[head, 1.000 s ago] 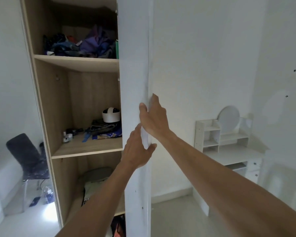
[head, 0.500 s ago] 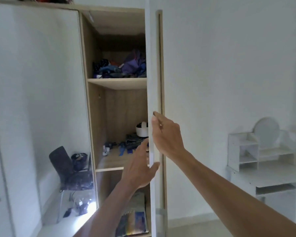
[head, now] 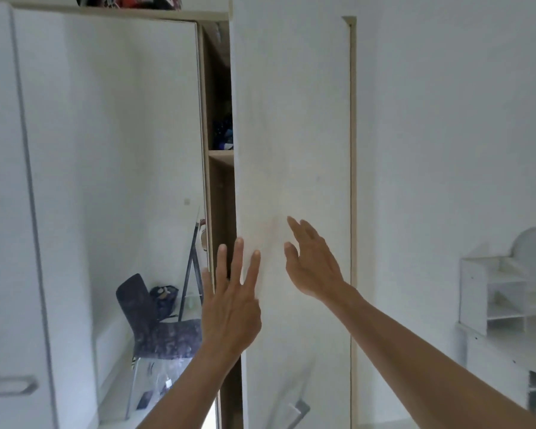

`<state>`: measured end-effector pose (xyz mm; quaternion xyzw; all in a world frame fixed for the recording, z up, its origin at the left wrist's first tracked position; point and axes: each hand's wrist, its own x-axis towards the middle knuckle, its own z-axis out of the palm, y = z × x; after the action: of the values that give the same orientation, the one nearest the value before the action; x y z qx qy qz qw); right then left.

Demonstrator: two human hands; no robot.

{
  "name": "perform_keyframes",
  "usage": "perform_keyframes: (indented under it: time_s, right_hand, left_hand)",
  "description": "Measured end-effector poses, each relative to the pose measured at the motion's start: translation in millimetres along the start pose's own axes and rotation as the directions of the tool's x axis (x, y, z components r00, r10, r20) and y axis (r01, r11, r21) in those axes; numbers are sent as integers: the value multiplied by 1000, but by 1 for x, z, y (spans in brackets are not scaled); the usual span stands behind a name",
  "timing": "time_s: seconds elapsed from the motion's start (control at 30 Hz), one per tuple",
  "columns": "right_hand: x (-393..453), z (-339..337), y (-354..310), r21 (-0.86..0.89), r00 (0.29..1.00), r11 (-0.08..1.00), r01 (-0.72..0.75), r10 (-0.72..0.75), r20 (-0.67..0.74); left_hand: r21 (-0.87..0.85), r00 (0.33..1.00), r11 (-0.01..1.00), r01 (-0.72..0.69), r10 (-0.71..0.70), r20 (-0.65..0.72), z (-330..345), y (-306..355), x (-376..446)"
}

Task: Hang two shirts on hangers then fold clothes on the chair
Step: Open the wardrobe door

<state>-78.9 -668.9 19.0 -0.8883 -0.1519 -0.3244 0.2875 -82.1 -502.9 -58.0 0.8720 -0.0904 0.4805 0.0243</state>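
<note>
A white wardrobe door [head: 291, 150] stands almost closed in front of me, leaving a narrow gap [head: 222, 144] with a wooden shelf and some dark clothes inside. My left hand [head: 232, 295] has straight, spread fingers at the door's left edge. My right hand [head: 313, 264] is flat and open at the door's face, fingers pointing up and left. Neither hand holds anything. A dark chair [head: 155, 320] with dark clothes on it shows as a reflection in the mirrored door [head: 112, 181] to the left. No hangers or shirts are in view.
A white wardrobe door with a metal handle [head: 10, 387] is at far left. Colourful items [head: 127, 1] lie on top of the wardrobe. A white desk with small shelves and a round mirror [head: 508, 292] stands at right against the white wall.
The wardrobe door has swung nearly closed, hiding the shelves. Both hands let go of its edge and now lie flat with straight fingers at the door.
</note>
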Motion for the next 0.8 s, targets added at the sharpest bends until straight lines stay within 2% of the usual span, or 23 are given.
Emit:
perform_keyframes:
  time_s: [0.2,0.37,0.53,0.8]
  right_hand:
    - [70,46,20,-116,995,992,52,-61,-76]
    - [134,74,37,-174,985,984,39,-67,-156]
    - [194,92,51,-257,961,963,84,-147,-235]
    - [248,130,75,-306,924,942,135,-231,-305]
  left_hand:
    - [170,999,985,-13,18,-28,47,-43,32]
    - [144,997,989,30,-20,-70,91,-71,78]
    - [124,984,984,131,-114,-137,120,-99,146]
    - [124,981,982,143,-124,-150,168,-138,189]
